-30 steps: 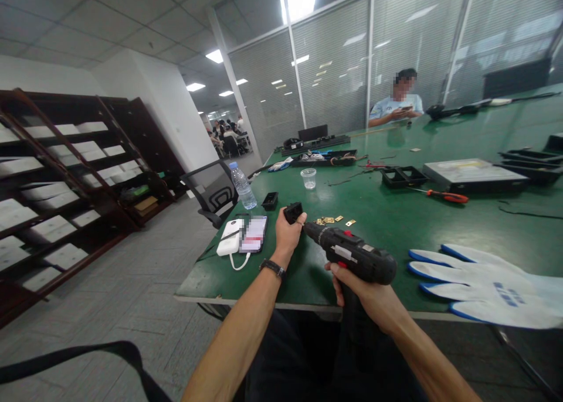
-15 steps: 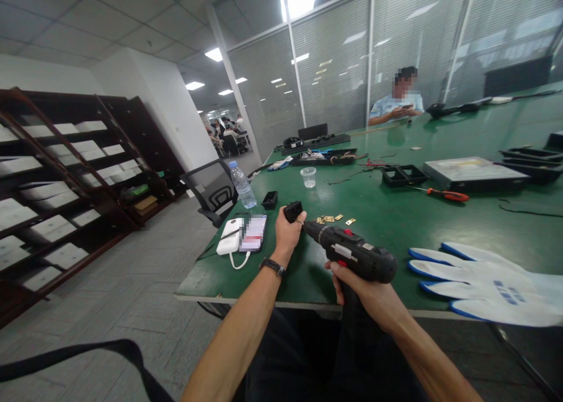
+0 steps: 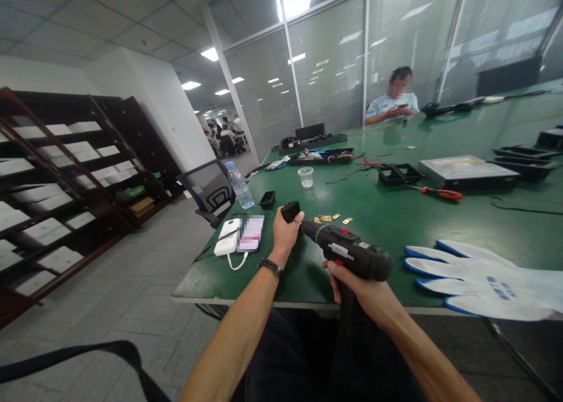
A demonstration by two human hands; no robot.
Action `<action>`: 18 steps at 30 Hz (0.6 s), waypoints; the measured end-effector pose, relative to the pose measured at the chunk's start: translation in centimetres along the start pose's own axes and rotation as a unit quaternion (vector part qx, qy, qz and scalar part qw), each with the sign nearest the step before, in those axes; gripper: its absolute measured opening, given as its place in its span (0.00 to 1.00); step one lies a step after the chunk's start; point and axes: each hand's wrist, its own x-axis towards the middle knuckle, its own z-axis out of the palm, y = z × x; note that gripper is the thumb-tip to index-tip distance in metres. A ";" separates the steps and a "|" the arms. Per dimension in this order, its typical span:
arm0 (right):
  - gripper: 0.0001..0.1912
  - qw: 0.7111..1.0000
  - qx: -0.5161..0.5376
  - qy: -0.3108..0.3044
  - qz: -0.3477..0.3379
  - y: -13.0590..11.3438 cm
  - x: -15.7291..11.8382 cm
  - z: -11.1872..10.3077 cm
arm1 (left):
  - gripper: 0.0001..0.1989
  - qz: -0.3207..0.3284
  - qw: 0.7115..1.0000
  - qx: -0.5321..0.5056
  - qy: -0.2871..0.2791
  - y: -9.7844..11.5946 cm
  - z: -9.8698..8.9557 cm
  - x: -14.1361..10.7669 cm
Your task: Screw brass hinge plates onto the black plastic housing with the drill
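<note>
On the left of the green worktop (image 3: 378,217), a power bank (image 3: 224,245) lies beside a phone (image 3: 253,238), a white cable (image 3: 238,267) looping between them; a bottle (image 3: 240,186) stands just behind. Next is a small tray (image 3: 267,200). The left hand (image 3: 285,232) grips a black part (image 3: 290,211) over the worktop. Past it stands a clear cup (image 3: 306,178); brass plates (image 3: 326,218) lie scattered near the drill (image 3: 358,254), whose nose points at the part. Bit contact cannot be told. The right hand (image 3: 354,282) is wrapped round the drill's handle. Farther right are a screwdriver (image 3: 444,194) and a white glove (image 3: 479,279).
</note>
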 end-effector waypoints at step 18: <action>0.25 1.000 -0.006 0.000 0.000 -0.3 0.0 0.0 | 0.16 -0.004 1.000 -0.002 0.004 -0.3 0.0 0.3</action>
